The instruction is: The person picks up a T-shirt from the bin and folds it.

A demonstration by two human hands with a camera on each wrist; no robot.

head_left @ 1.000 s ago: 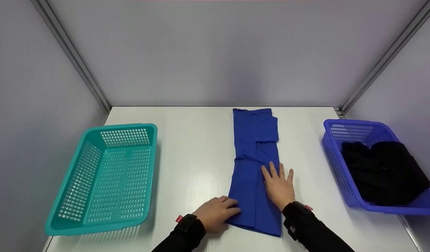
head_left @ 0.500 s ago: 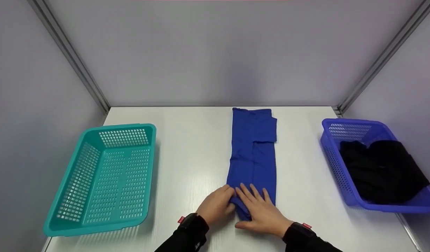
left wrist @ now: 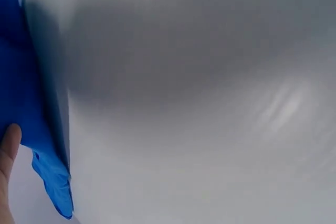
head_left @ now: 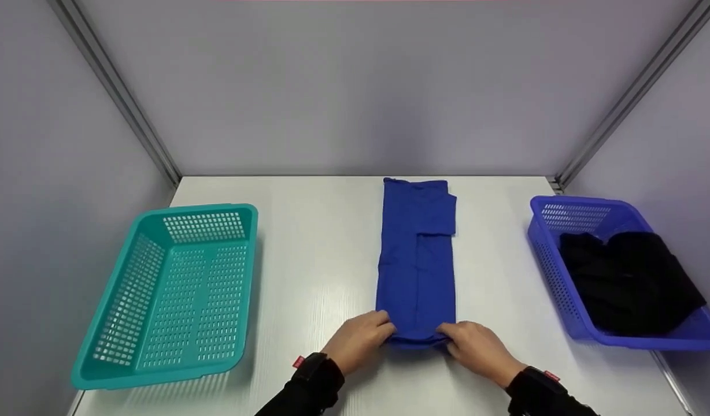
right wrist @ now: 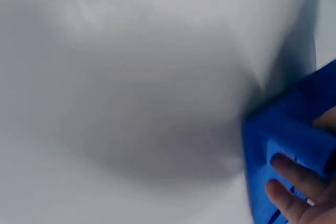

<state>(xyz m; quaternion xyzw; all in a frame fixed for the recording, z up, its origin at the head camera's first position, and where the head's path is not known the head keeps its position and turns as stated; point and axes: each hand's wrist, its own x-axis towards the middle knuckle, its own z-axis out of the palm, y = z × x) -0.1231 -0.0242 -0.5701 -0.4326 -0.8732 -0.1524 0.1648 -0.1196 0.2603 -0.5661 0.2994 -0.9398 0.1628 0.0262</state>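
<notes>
- We have the blue garment lying flat on the white table, folded into a long narrow strip that runs straight away from our grip toward the back wall.
- Our left hand pinches the near left corner of the strip, fingers curled round the hem; in the left wrist view the blue cloth sits against a fingertip.
- Our right hand pinches the near right corner in the same way, and the right wrist view shows its fingers tucked into the fabric.
- We judge the lengthwise fold to be done and the crosswise fold to be the step in hand.
- The next move, as we judge it, calls for lifting both corners evenly and keeping the edges aligned.
- Well to the left of our grip stands a teal basket.
- Well to the right a blue basket holds dark clothing.
</notes>
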